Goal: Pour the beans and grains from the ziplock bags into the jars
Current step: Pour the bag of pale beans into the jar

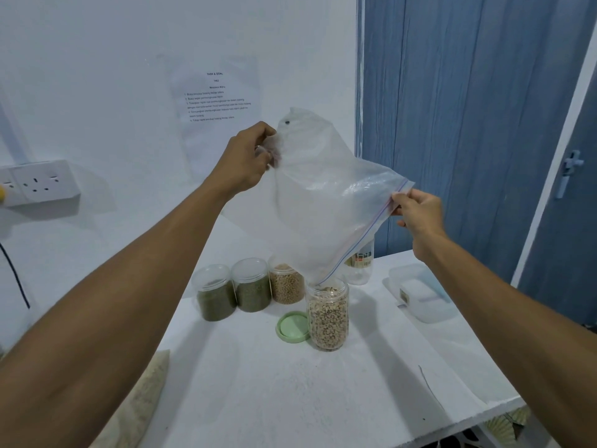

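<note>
1. Two hands hold one bag (319,202) tilted above the open jar (328,313): the left hand (248,160) pinches the raised bottom corner, the right hand (416,211) grips the zip edge, so the lowest corner of the mouth points into the jar.
2. The bag looks almost empty; one bean (287,123) clings near the top, which likely explains the steep lift.
3. The jar is nearly full, on the bench (290,392).
4. Its green lid (292,326) lies just left of the jar, touching it, ready for closing.
5. Three filled jars (252,286) stand behind and left of the jar, clear of the pour.
</note>
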The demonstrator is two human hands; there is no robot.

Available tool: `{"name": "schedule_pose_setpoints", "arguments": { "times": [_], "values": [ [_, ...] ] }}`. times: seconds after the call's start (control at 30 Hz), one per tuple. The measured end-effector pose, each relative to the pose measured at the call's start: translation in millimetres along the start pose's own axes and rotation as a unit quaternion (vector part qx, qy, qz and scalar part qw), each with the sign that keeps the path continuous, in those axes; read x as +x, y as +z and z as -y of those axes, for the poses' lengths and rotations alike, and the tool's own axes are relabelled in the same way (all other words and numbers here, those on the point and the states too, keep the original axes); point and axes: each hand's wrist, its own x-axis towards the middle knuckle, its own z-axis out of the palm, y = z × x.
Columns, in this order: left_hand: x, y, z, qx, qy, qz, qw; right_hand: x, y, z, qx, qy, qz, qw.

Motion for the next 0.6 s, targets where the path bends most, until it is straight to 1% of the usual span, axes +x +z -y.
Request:
{"name": "schedule_pose_setpoints", "arguments": {
  "times": [0.13,0.23,0.33,0.43,0.6],
  "values": [
    [-3,5,5,0.013,-0.014,0.010,1.000,-1,-1,-5,-0.004,0.013,0.000,1.000],
    [-4,5,4,-0.008,-0.015,-0.005,1.000,0,-4,-6,0.002,0.016,-0.003,1.000],
    [-5,5,2,0.003,-0.017,-0.004,1.000,2,-5,-5,0.000,0.013,-0.005,1.000],
    [-6,6,4,-0.009,-0.030,-0.023,0.999,2,-5,-5,-0.012,0.015,0.006,1.000],
    [-11,4,7,0.019,-0.037,-0.006,0.999,-1,-2,-2,-0.012,0.003,0.008,1.000]
  ]
}}
